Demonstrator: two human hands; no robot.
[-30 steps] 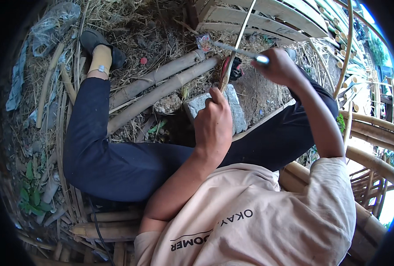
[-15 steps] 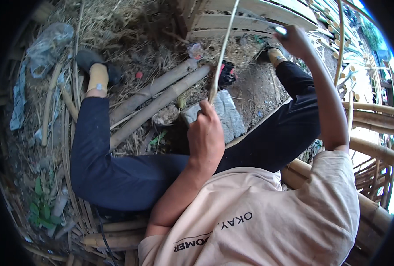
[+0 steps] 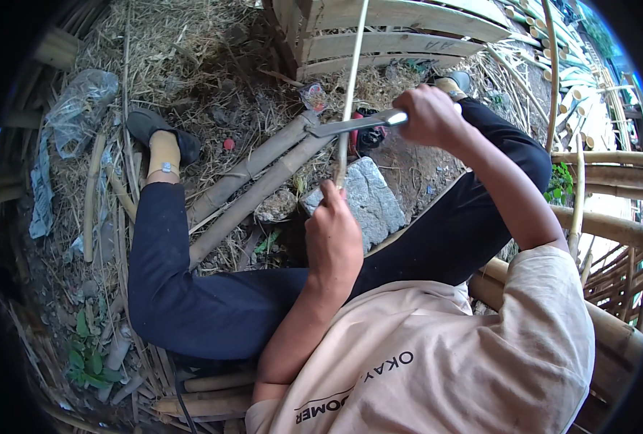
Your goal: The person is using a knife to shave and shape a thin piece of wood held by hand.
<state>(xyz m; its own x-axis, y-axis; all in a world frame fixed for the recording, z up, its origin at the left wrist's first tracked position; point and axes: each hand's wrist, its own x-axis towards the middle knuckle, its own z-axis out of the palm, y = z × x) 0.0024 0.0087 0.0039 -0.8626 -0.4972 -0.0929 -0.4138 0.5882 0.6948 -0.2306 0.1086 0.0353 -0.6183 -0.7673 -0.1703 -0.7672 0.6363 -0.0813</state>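
Toward 12 o'clock in the head view, the pale strip (image 3: 355, 72) runs up from the left hand (image 3: 334, 239), which grips it; at 1 o'clock the right hand (image 3: 431, 118) clasps the knife (image 3: 368, 123) across it, best kept shallow-angled, clear of the left hand.

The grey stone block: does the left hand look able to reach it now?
Probably yes: the left hand looks close to the grey stone block, nothing visible between them, but it would likely have to release the pale strip first.
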